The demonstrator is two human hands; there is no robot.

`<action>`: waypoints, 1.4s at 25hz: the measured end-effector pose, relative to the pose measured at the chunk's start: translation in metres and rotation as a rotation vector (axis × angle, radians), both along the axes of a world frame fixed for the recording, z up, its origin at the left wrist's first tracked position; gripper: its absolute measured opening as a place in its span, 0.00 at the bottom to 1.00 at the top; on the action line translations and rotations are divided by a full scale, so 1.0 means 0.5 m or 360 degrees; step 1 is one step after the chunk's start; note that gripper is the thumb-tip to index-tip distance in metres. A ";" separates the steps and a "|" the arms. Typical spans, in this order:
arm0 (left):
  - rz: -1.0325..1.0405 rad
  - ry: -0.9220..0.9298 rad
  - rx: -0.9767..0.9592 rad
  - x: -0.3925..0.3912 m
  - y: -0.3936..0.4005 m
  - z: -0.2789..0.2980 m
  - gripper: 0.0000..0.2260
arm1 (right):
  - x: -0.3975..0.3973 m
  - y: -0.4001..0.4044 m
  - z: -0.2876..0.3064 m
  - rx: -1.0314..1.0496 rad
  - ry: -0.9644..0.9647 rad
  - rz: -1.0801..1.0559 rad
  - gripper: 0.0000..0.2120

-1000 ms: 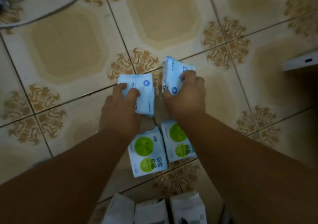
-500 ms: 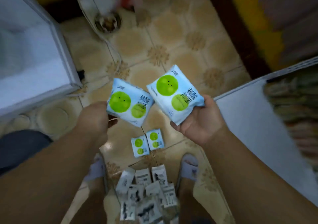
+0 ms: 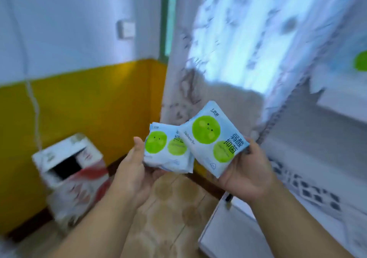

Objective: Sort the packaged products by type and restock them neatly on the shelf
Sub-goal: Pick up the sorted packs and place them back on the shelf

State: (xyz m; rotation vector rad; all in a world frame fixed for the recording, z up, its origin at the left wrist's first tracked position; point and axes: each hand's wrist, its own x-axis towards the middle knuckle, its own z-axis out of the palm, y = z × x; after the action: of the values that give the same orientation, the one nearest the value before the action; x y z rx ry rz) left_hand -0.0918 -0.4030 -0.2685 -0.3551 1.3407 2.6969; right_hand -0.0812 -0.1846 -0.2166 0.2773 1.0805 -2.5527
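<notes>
I hold two light blue packs printed with green circles, raised at chest height. My left hand [image 3: 133,170] grips the left pack [image 3: 166,150] from below and at its left edge. My right hand [image 3: 248,172] grips the right pack [image 3: 214,138], which overlaps the left pack's right edge. At the right stands the white shelf unit [image 3: 228,238], with one more green-circle pack [image 3: 360,63] blurred at the far right edge. The packs left on the floor are out of view.
An open white and red carton [image 3: 73,176] stands on the tiled floor [image 3: 168,208] at the left, against a yellow and white wall [image 3: 83,103]. A patterned curtain [image 3: 238,49] hangs straight ahead. A thin cord [image 3: 31,91] runs down the wall.
The view has swung up from the floor to the wall and curtain. Both hands lifted a green-circle pack each off the floor and brought them together so that they overlap.
</notes>
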 end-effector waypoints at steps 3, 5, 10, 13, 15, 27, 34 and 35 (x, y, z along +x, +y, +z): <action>-0.0450 0.0215 -0.0031 -0.042 0.080 0.122 0.20 | 0.046 0.061 0.127 -0.0033 0.0148 -0.0359 0.22; -0.0638 0.0316 -0.0004 -0.051 0.159 0.195 0.17 | 0.086 0.118 0.199 0.0010 0.0209 -0.0566 0.19; -0.0866 0.0625 -0.0095 -0.037 0.371 0.352 0.07 | 0.202 0.297 0.327 0.0197 0.0399 -0.0929 0.15; -0.0859 0.0916 -0.0328 -0.027 0.483 0.428 0.06 | 0.264 0.424 0.397 0.0304 0.0554 -0.1073 0.13; -0.0847 0.1052 -0.0510 -0.038 0.551 0.465 0.07 | 0.290 0.510 0.436 0.0406 0.0576 -0.1168 0.11; -0.0689 0.1136 -0.1756 -0.183 0.738 0.490 0.09 | 0.170 0.759 0.484 0.2115 -0.0029 -0.1153 0.15; -0.0568 0.1200 -0.2038 -0.179 0.761 0.513 0.18 | 0.090 0.773 0.474 0.3460 0.0094 -0.1345 0.16; -0.0516 0.1176 -0.2070 -0.180 0.761 0.517 0.18 | 0.076 0.770 0.473 0.3342 0.0143 -0.1373 0.18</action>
State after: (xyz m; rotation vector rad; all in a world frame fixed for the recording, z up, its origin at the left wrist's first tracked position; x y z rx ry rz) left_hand -0.1818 -0.0226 -0.0102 0.7950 2.8387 1.3334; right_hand -0.0430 0.2004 0.0201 1.1683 3.5999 -0.5033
